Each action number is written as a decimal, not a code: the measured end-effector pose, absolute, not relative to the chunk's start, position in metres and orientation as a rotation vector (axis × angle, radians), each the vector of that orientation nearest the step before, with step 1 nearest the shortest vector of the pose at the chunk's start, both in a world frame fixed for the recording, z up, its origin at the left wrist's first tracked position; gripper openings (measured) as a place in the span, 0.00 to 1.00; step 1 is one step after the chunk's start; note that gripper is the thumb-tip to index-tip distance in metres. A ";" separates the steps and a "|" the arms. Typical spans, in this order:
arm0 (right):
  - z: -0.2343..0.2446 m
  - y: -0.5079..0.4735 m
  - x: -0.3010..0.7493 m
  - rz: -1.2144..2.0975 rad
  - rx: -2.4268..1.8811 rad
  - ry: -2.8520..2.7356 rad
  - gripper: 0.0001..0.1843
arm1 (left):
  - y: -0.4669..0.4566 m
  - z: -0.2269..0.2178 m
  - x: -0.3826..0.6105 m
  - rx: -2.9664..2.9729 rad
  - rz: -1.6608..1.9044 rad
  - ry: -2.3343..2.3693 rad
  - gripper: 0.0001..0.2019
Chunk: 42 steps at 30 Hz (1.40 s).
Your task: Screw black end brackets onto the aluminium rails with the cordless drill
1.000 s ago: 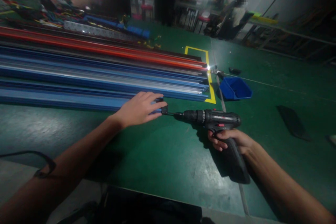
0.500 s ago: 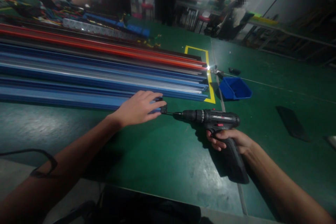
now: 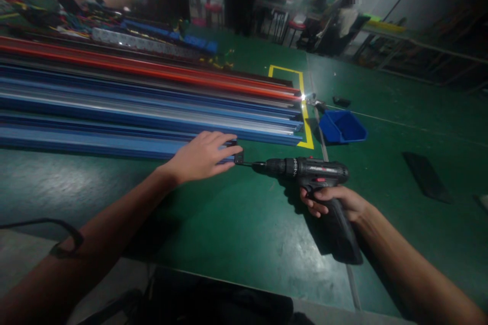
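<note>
Over the end of the nearest blue metal profile [image 3: 152,148] lies my left hand [image 3: 204,158], its fingers wrapped across the bar by a small black end cap [image 3: 239,156]. My right hand [image 3: 331,202] grips a black cordless drill [image 3: 320,170] by its handle, the index finger at the trigger. The drill lies level and points left. Its long thin bit [image 3: 249,164] reaches the end cap; whether it sits in a screw there is too small to tell.
More blue profiles [image 3: 190,117] and a red-orange profile [image 3: 171,68] lie behind, parallel, ending near yellow tape [image 3: 308,134]. A blue bin [image 3: 343,127] stands beyond the drill, and a flat black piece [image 3: 425,176] lies at right. Several people are in the background.
</note>
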State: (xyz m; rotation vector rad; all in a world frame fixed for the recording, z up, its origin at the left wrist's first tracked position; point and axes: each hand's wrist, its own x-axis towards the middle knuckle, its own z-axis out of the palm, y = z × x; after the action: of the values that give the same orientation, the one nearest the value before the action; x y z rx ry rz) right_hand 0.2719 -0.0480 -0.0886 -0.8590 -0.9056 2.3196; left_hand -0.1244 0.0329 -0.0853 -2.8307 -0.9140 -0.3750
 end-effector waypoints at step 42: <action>-0.087 -0.049 0.272 2.311 -0.873 -0.914 0.10 | 0.033 -0.085 -0.124 -2.846 -0.379 -0.938 0.21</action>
State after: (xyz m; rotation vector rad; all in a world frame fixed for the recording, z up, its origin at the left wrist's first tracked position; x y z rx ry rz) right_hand 0.2717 -0.0492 -0.0871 -0.8732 -0.9144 2.3106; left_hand -0.1235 0.0330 -0.0847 -2.8463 -0.9380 -0.3794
